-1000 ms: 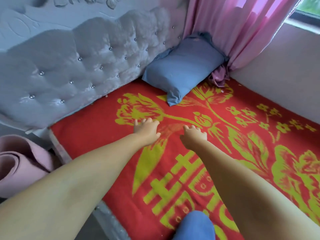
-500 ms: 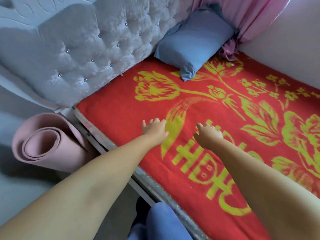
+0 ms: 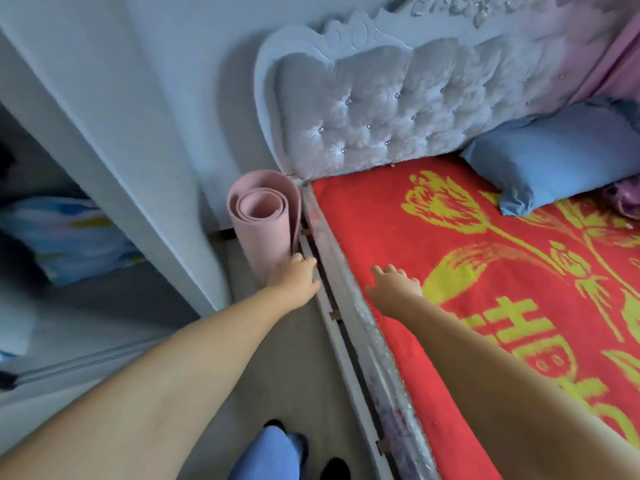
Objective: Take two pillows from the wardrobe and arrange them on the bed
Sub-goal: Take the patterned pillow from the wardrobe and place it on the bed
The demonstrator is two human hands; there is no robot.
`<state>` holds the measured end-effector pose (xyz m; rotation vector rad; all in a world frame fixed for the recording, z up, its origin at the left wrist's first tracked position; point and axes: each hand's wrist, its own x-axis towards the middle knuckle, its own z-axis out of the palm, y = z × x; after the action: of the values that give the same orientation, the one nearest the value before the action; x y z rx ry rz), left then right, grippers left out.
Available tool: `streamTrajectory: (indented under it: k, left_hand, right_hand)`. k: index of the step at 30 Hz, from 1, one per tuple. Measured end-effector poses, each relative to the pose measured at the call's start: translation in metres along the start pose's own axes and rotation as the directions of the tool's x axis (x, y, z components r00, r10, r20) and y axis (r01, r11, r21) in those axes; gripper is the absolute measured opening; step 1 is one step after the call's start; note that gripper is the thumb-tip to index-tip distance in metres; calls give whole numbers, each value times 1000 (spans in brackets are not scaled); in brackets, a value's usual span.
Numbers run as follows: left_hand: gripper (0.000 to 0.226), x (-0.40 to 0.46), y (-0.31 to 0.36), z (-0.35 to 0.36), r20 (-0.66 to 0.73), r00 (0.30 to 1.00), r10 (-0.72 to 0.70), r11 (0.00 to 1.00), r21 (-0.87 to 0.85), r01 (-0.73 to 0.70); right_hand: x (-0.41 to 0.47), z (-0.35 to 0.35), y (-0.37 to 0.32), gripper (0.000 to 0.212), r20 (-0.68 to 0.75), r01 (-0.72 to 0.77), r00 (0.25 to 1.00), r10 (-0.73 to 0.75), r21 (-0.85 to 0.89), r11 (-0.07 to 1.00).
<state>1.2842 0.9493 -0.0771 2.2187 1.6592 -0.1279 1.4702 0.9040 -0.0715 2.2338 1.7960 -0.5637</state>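
A blue pillow (image 3: 554, 157) lies at the far right of the bed, leaning on the tufted grey headboard (image 3: 398, 109). The bed carries a red blanket (image 3: 381, 216) with yellow flowers. My left hand (image 3: 294, 280) is empty, fingers loosely apart, over the bed's side rail beside a pink roll. My right hand (image 3: 393, 285) is also empty and spread, over the near edge of the blanket. At the left the open wardrobe (image 3: 86, 237) shows a blue patterned bundle (image 3: 72, 237) on a shelf; whether it is a pillow is unclear.
A rolled pink mat (image 3: 266, 216) stands on the floor between the wall and the bed corner. The grey bed rail (image 3: 349, 327) runs diagonally below my hands. My blue trouser leg and dark shoes (image 3: 332, 469) stand on the floor strip beside the bed.
The view has swung left, away from the bed. Both hands drew back from the middle of the blanket to the bed's edge, and the wardrobe opening has come into sight.
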Motion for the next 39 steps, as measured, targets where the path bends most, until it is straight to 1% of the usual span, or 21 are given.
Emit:
streamTrajectory:
  k: [2,5,7,10,12,15,19,22,26,29,32,35,37,39]
  left_hand:
    - [41,-21,-46,-12,-64,995,-80,995,-57,77]
    - [42,-51,-116,-30,-114,981,-159,986,-74,152]
    - [43,-73,-163,-35,-85,982,-169,984,-78,163]
    - [44,-115,-240,-34,-21,986,-167,985,-37,166]
    - [45,-142,-299,-39,-16,976,-219,976,-18,219]
    - [48,-175,-383,-52,4,949,-315,947,-59,315]
    - [50,-196,-461,-72,10,924,-382,923,-46,382]
    - [50,-196,-496,-77,-4,930,-368,929,-47,368]
    - [49,-177,-534,-70,53,914,-402,913,-49,405]
    - [49,-146,-558,-76,83,919,-386,921,-23,389]
    - [50,-105,-583,-95,91,921,-379,924,-15,382]
    - [53,-65,-612,-119,64,929,-366,930,2,366]
    - [55,-41,-634,-128,-4,946,-324,946,14,324]
    - [56,-20,-652,-128,-21,958,-287,957,46,287]
  right_hand:
    - [-6,-6,-45,45,-19,68,997,-69,-48,997]
    - [-15,-8,-118,45,-48,165,984,-171,-108,980]
    - [-24,-2,-168,46,-28,219,974,-225,-130,967]
    - [-41,20,-250,44,60,312,950,-307,-196,930]
    - [-55,40,-309,44,95,372,928,-360,-201,906]
    - [-76,61,-395,48,134,474,880,-455,-192,860]
    - [-81,67,-483,50,129,542,840,-527,-190,818]
    - [-66,64,-525,49,135,553,833,-536,-202,808]
    - [-30,65,-558,50,150,536,844,-515,-230,812]
    - [10,63,-575,51,166,519,854,-492,-217,827]
    - [54,47,-597,52,174,497,866,-468,-201,844]
    - [100,30,-625,55,128,484,874,-468,-173,858]
    - [129,23,-649,56,72,512,859,-507,-170,842]
    - [155,26,-672,54,38,538,838,-544,-216,815]
